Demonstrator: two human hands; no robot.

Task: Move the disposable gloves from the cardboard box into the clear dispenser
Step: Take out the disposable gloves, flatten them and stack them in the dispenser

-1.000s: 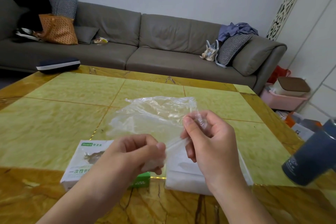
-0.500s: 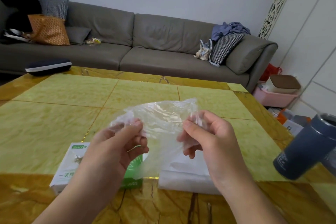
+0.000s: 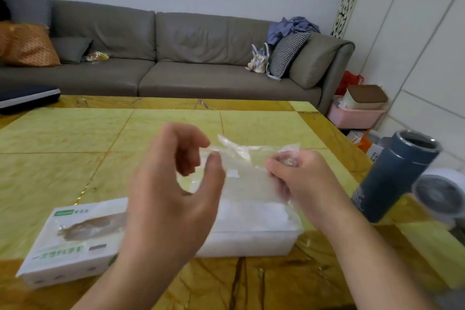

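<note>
Clear glove between both hands, above dispenser

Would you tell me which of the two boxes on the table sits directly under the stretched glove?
The clear dispenser, right of the printed cardboard box, lies below the glove; the cardboard box sits off to the left.

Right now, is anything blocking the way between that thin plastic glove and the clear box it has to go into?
Nothing visible does. The glove is stretched between the left hand and the right hand, right above the clear dispenser, with only air between them. The cardboard box lies off to the left.
</note>
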